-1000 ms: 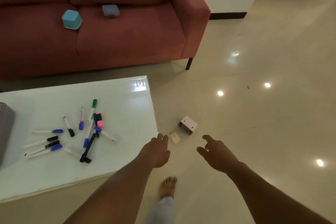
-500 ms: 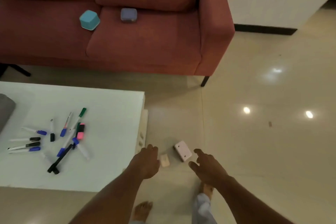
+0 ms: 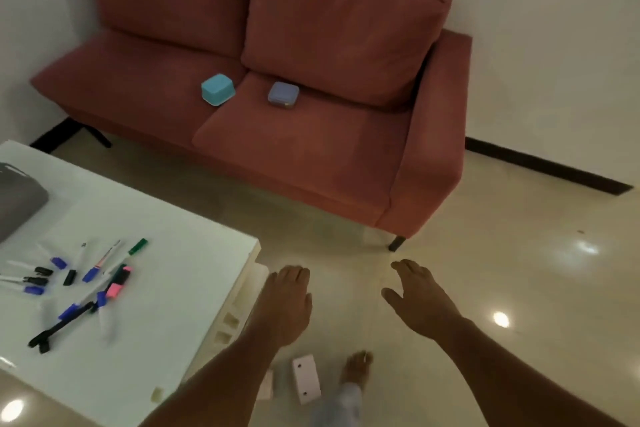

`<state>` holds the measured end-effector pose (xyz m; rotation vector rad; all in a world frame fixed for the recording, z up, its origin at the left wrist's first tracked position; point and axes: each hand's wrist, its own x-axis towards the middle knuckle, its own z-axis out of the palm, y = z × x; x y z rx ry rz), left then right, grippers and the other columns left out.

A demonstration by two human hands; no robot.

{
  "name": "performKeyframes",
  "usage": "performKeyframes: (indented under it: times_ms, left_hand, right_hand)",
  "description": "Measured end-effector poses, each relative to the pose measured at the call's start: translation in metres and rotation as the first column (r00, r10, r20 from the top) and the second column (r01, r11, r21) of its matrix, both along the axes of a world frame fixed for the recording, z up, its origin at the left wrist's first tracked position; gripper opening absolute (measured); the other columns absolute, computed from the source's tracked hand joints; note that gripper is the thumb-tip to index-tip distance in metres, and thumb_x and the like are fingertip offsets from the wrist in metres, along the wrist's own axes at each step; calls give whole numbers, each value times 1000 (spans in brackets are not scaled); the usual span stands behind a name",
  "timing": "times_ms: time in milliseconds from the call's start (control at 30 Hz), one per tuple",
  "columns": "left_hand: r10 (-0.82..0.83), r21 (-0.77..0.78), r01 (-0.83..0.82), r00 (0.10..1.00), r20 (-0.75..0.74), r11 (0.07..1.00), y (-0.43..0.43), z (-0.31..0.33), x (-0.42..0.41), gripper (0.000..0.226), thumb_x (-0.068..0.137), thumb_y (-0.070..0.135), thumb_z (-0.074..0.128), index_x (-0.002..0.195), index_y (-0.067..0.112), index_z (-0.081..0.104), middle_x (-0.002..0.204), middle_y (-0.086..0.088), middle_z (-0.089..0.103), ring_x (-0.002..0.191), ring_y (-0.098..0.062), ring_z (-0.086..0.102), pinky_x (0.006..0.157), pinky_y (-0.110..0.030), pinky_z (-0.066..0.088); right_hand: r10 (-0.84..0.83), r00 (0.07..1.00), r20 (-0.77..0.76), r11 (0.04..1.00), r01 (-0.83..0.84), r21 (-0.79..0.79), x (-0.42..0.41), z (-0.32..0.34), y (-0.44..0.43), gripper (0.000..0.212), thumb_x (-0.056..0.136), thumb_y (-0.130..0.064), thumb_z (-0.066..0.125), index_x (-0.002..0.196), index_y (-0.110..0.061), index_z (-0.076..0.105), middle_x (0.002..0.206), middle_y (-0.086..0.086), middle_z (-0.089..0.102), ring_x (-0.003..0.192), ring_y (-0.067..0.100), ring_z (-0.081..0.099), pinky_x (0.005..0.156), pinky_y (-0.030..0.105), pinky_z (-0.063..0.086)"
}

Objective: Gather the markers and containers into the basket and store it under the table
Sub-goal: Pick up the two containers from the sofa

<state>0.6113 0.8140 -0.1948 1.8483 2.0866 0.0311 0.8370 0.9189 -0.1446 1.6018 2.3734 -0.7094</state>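
Across the lower middle of the frame, both hands reach forward over the pale tiled floor (image 3: pixel 519 288), palms down, fingers loosely extended and holding nothing; the left hand (image 3: pixel 287 302) hovers just past the corner of the white counter (image 3: pixel 166 305), and the right hand (image 3: pixel 415 298) is well apart from it toward the right. At lower left the markers (image 3: pixel 91 274) lie scattered on the counter – blue, black and green caps, with a pink highlighter among them – and the grey basket (image 3: pixel 19 208) sits at the left edge, cut off by the frame. Two containers rest on the seat of the red sofa (image 3: pixel 311 156) in the upper middle: a teal container (image 3: pixel 217 89) on the left cushion and a bluish-purple container (image 3: pixel 283 95) near it on the right cushion. Below the forearms, a small white box (image 3: pixel 305 378) lies on the floor beside what may be a small beige block (image 3: pixel 266 388), too blurred to tell, and a bare foot (image 3: pixel 356 366) stands just right of the box.
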Motion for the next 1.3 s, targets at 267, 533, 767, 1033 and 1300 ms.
performKeyframes:
  times_ms: [267, 533, 767, 1033, 1300]
  left_hand:
    - [220, 189, -205, 974, -61, 960, 172, 29, -68, 42, 80, 24, 41, 112, 6, 62, 108, -11, 67, 101, -28, 63, 92, -44, 52]
    - [312, 185, -292, 945, -94, 938, 307, 41, -146, 47, 84, 29, 39, 120, 8, 60, 115, -8, 66, 111, -26, 62, 98, -45, 48]
    - [434, 166, -415, 896, -94, 894, 380, 49, -241, 48, 98, 26, 38, 144, 9, 36, 144, -7, 45, 137, -22, 37, 118, -46, 21]
    - [574, 65, -571, 809, -125, 818, 443, 26, -350, 48, 93, 27, 45, 138, 10, 43, 135, -6, 52, 128, -23, 46, 115, -45, 28]
    - [670, -39, -670, 742, 9, 742, 491, -8, -441, 36, 93, 29, 43, 124, 13, 50, 120, -5, 58, 110, -24, 56, 99, -41, 45]
  right_hand:
    - [206, 978, -40, 969, -198, 149, -70, 20, 185, 49, 90, -37, 54, 134, -18, 42, 138, 2, 43, 126, 24, 40, 103, 40, 40]
    - [248, 966, -67, 964, -240, 110, -171, 26, 345, 56, 93, -40, 54, 139, -12, 40, 146, 7, 39, 134, 27, 35, 110, 38, 34]
    - [264, 956, -125, 963, -268, -19, -278, 19, 436, 63, 96, -40, 51, 145, -6, 31, 150, 10, 34, 137, 26, 32, 110, 38, 34]
    - [65, 987, -145, 962, -101, -253, -409, -26, 532, 71, 92, -44, 56, 147, -6, 33, 151, 14, 36, 135, 29, 40, 107, 41, 40]
    - [-219, 973, -70, 872, 163, -462, -496, -59, 578, 54, 91, -42, 61, 132, -7, 54, 133, 12, 55, 118, 26, 55, 100, 39, 42]
